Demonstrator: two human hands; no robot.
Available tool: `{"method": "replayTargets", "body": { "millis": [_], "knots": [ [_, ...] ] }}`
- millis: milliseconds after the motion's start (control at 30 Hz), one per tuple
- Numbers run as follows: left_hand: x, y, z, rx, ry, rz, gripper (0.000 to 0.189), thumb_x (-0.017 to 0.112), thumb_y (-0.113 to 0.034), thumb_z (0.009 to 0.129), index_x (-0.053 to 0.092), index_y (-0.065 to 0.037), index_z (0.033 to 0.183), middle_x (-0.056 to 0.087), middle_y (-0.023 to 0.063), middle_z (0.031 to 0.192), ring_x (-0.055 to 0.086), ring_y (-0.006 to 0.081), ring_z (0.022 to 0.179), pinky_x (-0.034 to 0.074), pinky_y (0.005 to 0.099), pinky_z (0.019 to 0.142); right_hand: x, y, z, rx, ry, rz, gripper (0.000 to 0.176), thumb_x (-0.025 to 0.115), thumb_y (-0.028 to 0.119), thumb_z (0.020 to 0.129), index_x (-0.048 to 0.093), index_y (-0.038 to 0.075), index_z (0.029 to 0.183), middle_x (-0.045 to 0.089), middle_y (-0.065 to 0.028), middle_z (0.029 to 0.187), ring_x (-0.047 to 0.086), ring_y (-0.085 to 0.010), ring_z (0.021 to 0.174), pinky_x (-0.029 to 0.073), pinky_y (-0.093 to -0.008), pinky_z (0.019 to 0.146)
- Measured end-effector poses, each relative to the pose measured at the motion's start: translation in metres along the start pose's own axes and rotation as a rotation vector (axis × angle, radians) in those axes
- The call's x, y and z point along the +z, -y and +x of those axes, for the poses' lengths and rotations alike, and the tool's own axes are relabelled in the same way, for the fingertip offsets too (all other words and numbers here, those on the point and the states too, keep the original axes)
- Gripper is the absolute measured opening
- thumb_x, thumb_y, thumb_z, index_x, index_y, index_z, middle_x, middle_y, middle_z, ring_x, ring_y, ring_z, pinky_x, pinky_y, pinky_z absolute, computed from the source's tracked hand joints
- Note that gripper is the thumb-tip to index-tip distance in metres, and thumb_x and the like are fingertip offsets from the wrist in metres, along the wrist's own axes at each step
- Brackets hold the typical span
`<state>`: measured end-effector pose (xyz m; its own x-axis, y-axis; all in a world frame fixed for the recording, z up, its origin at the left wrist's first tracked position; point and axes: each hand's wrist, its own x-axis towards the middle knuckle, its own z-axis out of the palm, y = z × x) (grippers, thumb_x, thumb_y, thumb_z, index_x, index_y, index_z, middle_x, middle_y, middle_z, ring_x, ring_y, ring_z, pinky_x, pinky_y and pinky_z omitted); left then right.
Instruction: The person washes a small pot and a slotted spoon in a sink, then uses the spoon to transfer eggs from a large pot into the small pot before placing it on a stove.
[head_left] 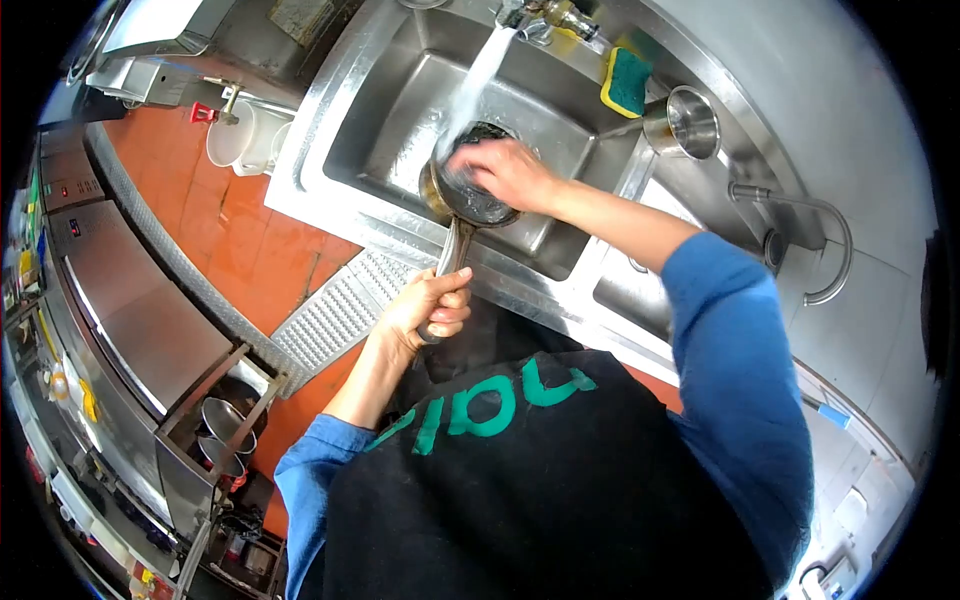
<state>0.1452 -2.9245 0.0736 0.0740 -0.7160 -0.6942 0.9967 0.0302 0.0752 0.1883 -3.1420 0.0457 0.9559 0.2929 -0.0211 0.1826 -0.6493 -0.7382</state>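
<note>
From my feed, the steel sink point(345, 208) is my landmark. Left of it I see an orange tiled floor point(215, 195), with a raised-pattern metal strip point(325, 315) running from the sink's near edge. Farther left stand steel kitchen units point(145, 300), and an open shelf point(195, 400) sits below and left of it. A pale, smooth wall point(790, 60) rises to its right. Bright light glares off the metal; the view's outer edges are dark.

Bright, even light with white glare on the steel sink point(400, 110), slight motion blur, strong fisheye curvature, black corners.
</note>
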Motion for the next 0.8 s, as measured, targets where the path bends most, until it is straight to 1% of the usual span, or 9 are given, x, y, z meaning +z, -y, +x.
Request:
{"method": "replayTargets", "body": {
  "millis": [67, 200, 333, 400, 433, 600, 700, 733, 800],
  "knots": [
    [0.001, 0.001, 0.001, -0.012, -0.024, -0.027, 0.025, 0.049, -0.012, 0.089, 0.035, -0.012, 0.069, 0.03, -0.0045, 0.051, 0.027, 0.0031, 0.039, 0.018, 0.0171, 0.031, 0.026, 0.013, 0.013, 0.131, -0.26, 0.193, 0.024, 0.055, -0.001, 0.07, 0.062, 0.006, 0.092, 0.063, -0.0122, 0.088, 0.06, -0.0315, 0.082, 0.048, -0.037, 0.073],
    [-0.003, -0.002, -0.002, 0.041, 0.058, -0.136, 0.022, 0.048, -0.012, 0.09, 0.037, -0.012, 0.071, 0.03, -0.0047, 0.052, 0.027, 0.0025, 0.039, 0.018, 0.0165, 0.031, 0.037, 0.015, -0.02, -0.125, -0.21, 0.161, 0.03, 0.052, -0.007, 0.067, 0.063, 0.005, 0.092, 0.063, -0.0109, 0.091, 0.06, -0.027, 0.09, 0.049, -0.0335, 0.077],
    [-0.003, -0.006, 0.0, 0.012, 0.094, -0.174, 0.021, 0.047, -0.014, 0.091, 0.04, -0.011, 0.072, 0.031, -0.0046, 0.054, 0.028, 0.0024, 0.04, 0.019, 0.0162, 0.031, -0.001, -0.026, -0.044, -0.503, 0.07, -0.054, 0.035, 0.057, -0.009, 0.06, 0.062, 0.003, 0.093, 0.061, -0.0084, 0.099, 0.057, -0.0244, 0.096, 0.047, -0.0342, 0.085],
    [-0.003, -0.003, -0.001, -0.004, 0.053, -0.112, 0.023, 0.048, -0.016, 0.091, 0.04, -0.011, 0.07, 0.031, -0.0045, 0.054, 0.027, 0.0026, 0.04, 0.019, 0.0164, 0.031, -0.015, -0.04, -0.04, -0.552, 0.193, -0.16, 0.028, 0.058, -0.007, 0.06, 0.061, 0.002, 0.086, 0.062, -0.0081, 0.095, 0.057, -0.0251, 0.096, 0.045, -0.0334, 0.089],
    [-0.005, -0.003, 0.001, -0.023, 0.109, -0.152, 0.024, 0.049, -0.016, 0.091, 0.04, -0.011, 0.069, 0.031, -0.0045, 0.054, 0.027, 0.0027, 0.04, 0.019, 0.0164, 0.031, -0.018, -0.043, -0.035, -0.5, 0.314, -0.191, 0.02, 0.058, -0.002, 0.063, 0.061, 0.004, 0.082, 0.061, -0.0065, 0.096, 0.053, -0.0229, 0.103, 0.038, -0.0377, 0.097],
    [0.011, -0.004, -0.006, -0.026, -0.018, -0.104, 0.024, 0.049, -0.015, 0.09, 0.039, -0.011, 0.069, 0.031, -0.0046, 0.053, 0.027, 0.0026, 0.04, 0.018, 0.0163, 0.031, -0.016, -0.044, 0.002, -0.647, 0.42, -0.601, 0.013, 0.057, 0.009, 0.066, 0.064, 0.011, 0.077, 0.057, -0.0029, 0.108, 0.044, -0.0183, 0.113, 0.026, -0.0452, 0.102],
    [0.006, -0.006, 0.0, 0.028, -0.052, -0.023, 0.024, 0.048, -0.015, 0.09, 0.039, -0.011, 0.069, 0.03, -0.0051, 0.052, 0.026, 0.0023, 0.04, 0.018, 0.0166, 0.031, 0.034, -0.073, 0.007, -0.507, 0.427, -0.857, 0.013, 0.057, 0.012, 0.066, 0.065, 0.016, 0.075, 0.06, -0.0053, 0.104, 0.047, -0.015, 0.11, 0.033, -0.0335, 0.089],
    [0.006, -0.007, 0.002, 0.041, -0.049, -0.019, 0.024, 0.048, -0.015, 0.09, 0.039, -0.011, 0.069, 0.03, -0.0051, 0.052, 0.026, 0.0023, 0.04, 0.018, 0.0166, 0.031, 0.045, -0.063, 0.009, -0.396, 0.609, -0.945, 0.016, 0.057, 0.013, 0.067, 0.065, 0.012, 0.082, 0.061, -0.0091, 0.102, 0.053, -0.0201, 0.103, 0.037, -0.0374, 0.087],
    [0.005, -0.006, 0.003, 0.015, -0.057, -0.048, 0.025, 0.048, -0.015, 0.091, 0.038, -0.011, 0.068, 0.03, -0.0048, 0.053, 0.026, 0.0023, 0.04, 0.018, 0.0165, 0.031, 0.057, -0.052, 0.011, 0.099, 0.654, -0.484, 0.024, 0.056, 0.013, 0.071, 0.062, 0.008, 0.093, 0.061, -0.0138, 0.1, 0.057, -0.0278, 0.096, 0.042, -0.0402, 0.084]
  ]
}}
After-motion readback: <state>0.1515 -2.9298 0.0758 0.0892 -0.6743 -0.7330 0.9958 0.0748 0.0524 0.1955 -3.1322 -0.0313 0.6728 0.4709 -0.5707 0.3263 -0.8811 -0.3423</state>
